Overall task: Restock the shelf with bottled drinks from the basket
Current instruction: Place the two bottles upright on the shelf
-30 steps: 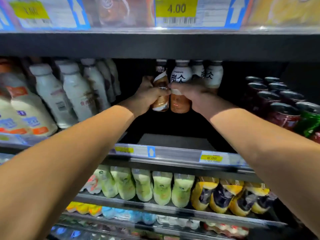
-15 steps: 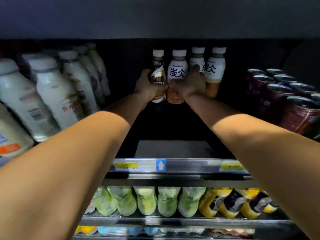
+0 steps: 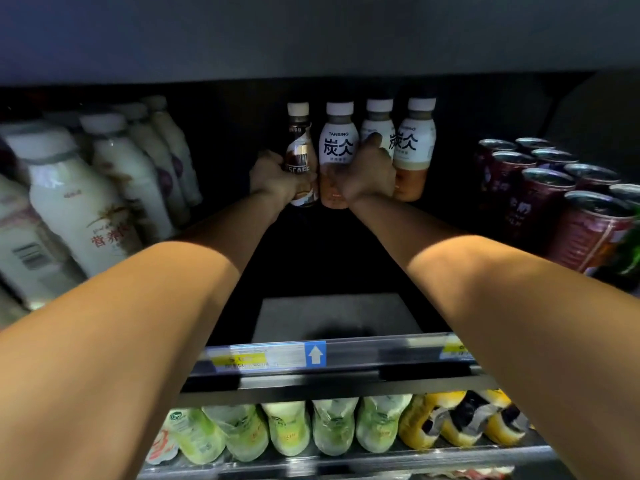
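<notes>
Two bare forearms reach in from the seven and five o'clock corners toward the back of a dim shop shelf (image 3: 332,313). The shelf's grey floor is bare in the middle.

Just above centre, toward eleven o'clock, the left hand (image 3: 273,178) has its fingers curled round the lower body of a brown coffee bottle (image 3: 300,157). The bottle is upright and has a pale cap. Directly at its three o'clock, the right hand (image 3: 367,178) wraps the lower half of a white bottle (image 3: 337,147). This bottle is printed TANBING and has an orange-brown base. The right thumb points up along its side. The two held bottles stand side by side, touching or nearly so, deep at the back of the shelf. It is too dark there to tell whether their bases rest on the floor.

At three o'clock from the white bottle stand two more white bottles (image 3: 414,150) of the same kind. The nearer one is partly hidden behind the right hand.

At nine o'clock, rows of pale milk bottles (image 3: 79,202) lean in. At three o'clock sit dark red cans (image 3: 540,192) with silver tops, packed close together.

At six o'clock a clear price rail (image 3: 363,351) runs along the shelf's front edge. It carries yellow tags and a blue tag with a white arrow. Below the rail, on the next level down, lie green bottles (image 3: 287,431). Yellow bottles (image 3: 450,420) lie at their three o'clock.
</notes>
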Tool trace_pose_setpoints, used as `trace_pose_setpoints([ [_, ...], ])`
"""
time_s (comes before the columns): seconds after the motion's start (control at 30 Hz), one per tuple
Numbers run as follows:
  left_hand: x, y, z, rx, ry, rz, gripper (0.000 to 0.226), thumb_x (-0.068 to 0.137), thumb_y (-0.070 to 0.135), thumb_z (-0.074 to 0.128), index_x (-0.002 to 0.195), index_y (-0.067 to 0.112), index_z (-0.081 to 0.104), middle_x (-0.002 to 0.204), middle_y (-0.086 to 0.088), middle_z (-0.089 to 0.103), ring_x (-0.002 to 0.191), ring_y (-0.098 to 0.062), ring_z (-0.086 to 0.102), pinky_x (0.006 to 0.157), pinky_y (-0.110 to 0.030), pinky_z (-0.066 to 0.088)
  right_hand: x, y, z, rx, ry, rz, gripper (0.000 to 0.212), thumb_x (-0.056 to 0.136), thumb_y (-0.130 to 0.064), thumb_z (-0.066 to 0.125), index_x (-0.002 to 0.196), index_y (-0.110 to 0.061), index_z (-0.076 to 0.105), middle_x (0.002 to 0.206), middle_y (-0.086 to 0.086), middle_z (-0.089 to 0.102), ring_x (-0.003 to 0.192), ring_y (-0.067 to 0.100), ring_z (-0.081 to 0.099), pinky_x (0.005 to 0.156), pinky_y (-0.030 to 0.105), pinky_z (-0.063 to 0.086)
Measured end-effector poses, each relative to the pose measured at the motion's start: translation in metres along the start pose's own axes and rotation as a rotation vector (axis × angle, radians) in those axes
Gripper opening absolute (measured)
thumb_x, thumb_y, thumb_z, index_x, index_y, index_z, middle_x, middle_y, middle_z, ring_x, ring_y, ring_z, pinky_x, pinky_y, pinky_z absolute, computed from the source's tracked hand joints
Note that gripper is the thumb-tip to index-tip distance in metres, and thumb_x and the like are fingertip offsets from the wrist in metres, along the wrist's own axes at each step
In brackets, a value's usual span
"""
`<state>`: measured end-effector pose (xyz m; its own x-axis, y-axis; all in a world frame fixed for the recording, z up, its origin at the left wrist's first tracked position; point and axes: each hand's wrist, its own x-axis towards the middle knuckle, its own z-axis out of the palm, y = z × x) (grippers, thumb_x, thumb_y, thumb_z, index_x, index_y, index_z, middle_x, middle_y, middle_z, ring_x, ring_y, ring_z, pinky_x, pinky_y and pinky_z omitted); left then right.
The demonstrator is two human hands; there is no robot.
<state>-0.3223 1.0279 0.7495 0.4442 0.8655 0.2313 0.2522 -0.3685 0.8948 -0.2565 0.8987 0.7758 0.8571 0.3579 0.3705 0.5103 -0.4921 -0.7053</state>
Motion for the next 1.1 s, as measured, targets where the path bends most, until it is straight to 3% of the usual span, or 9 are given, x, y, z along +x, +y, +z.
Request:
trace_pose_setpoints([
  [0.27, 0.0, 0.003, 0.003, 0.037, -0.01, 0.041, 0.057, 0.075, 0.025, 0.084, 0.12, 0.007, 0.055, 0.107, -0.001, 0.061, 0.092, -0.013, 0.058, 0.074, -0.021, 0.044, 0.002, -0.001, 0.005, 0.008, 0.037, 0.009, 0.064, 0.082, -0.043, 0.074, 0.126, -0.008, 0.045, 0.128, 0.015, 0.061, 0.119, 0.035, 0.058, 0.091, 0.039, 0.046],
  [0.37, 0.003, 0.0, 0.005, 0.066, 0.008, 0.07, 0.053, 0.076, 0.028, 0.083, 0.117, 0.009, 0.056, 0.111, -0.004, 0.066, 0.098, -0.018, 0.063, 0.079, -0.024, 0.048, 0.003, -0.003, 0.005, 0.002, 0.023, 0.026, 0.057, 0.084, -0.043, 0.072, 0.123, -0.01, 0.046, 0.124, 0.013, 0.065, 0.117, 0.035, 0.06, 0.089, 0.038, 0.046],
  [0.5, 0.002, -0.003, 0.005, 0.216, 0.037, 0.143, 0.059, 0.072, 0.043, 0.082, 0.116, 0.012, 0.057, 0.116, -0.014, 0.066, 0.105, -0.031, 0.064, 0.089, -0.039, 0.053, 0.005, -0.005, 0.008, -0.017, 0.003, 0.072, 0.059, 0.084, -0.044, 0.071, 0.127, -0.013, 0.046, 0.127, 0.011, 0.063, 0.119, 0.034, 0.059, 0.093, 0.041, 0.047],
  [0.8, 0.001, -0.004, 0.005, 0.208, 0.046, 0.12, 0.051, 0.076, 0.042, 0.078, 0.115, 0.015, 0.06, 0.116, -0.01, 0.068, 0.107, -0.029, 0.065, 0.09, -0.037, 0.053, 0.008, -0.006, 0.017, -0.058, 0.019, 0.073, 0.063, 0.085, -0.048, 0.066, 0.13, -0.012, 0.041, 0.126, 0.012, 0.064, 0.118, 0.034, 0.06, 0.095, 0.043, 0.048],
  [1.0, -0.011, 0.007, -0.001, 0.355, -0.024, 0.099, 0.06, 0.086, 0.039, 0.072, 0.132, 0.007, 0.051, 0.129, -0.015, 0.062, 0.121, -0.032, 0.058, 0.093, -0.034, 0.047, 0.0, -0.002, 0.008, -0.082, 0.003, 0.035, 0.051, 0.092, -0.041, 0.061, 0.128, -0.008, 0.044, 0.127, 0.017, 0.062, 0.12, 0.037, 0.058, 0.093, 0.04, 0.046],
  [1.1, -0.034, 0.021, -0.015, 0.445, -0.106, 0.108, 0.057, 0.096, 0.041, 0.058, 0.138, 0.006, 0.042, 0.134, -0.019, 0.058, 0.123, -0.037, 0.055, 0.094, -0.036, 0.045, -0.002, -0.007, -0.01, -0.095, -0.014, -0.017, 0.04, 0.094, -0.036, 0.056, 0.121, -0.007, 0.056, 0.122, 0.017, 0.067, 0.115, 0.035, 0.062, 0.085, 0.033, 0.046],
])
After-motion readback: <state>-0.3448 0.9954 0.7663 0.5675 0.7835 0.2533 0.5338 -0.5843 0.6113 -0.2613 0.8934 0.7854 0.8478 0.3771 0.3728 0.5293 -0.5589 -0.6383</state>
